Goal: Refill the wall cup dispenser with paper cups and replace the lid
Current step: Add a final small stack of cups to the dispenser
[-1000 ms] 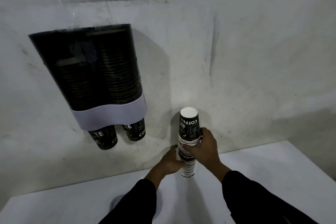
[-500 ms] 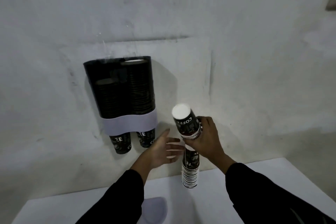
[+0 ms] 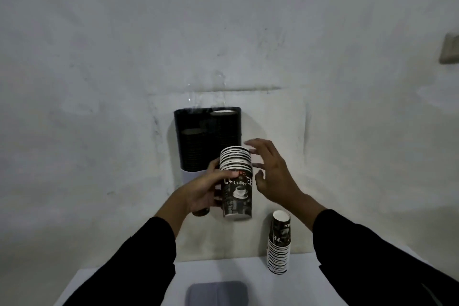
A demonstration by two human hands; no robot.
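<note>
A dark two-tube wall cup dispenser (image 3: 198, 136) hangs on the wall with its top uncovered; both tubes hold cups, the right one nearly to the top. My left hand (image 3: 201, 190) grips a short stack of black "Coffee" paper cups (image 3: 237, 181), rims up, in front of the dispenser's lower part. My right hand (image 3: 270, 174) hovers just right of that stack with fingers spread, holding nothing. A second stack of upside-down cups (image 3: 279, 243) stands on the white table (image 3: 124, 281) to the right. The grey lid (image 3: 217, 293) lies flat on the table near me.
A bare grey-white wall fills the background. A small fixture (image 3: 449, 48) sticks out at the far right edge of the wall.
The short cup stack has passed from my right hand to my left, turned rims up and lifted before the dispenser. My right hand let go and opened. The view shifted upward.
</note>
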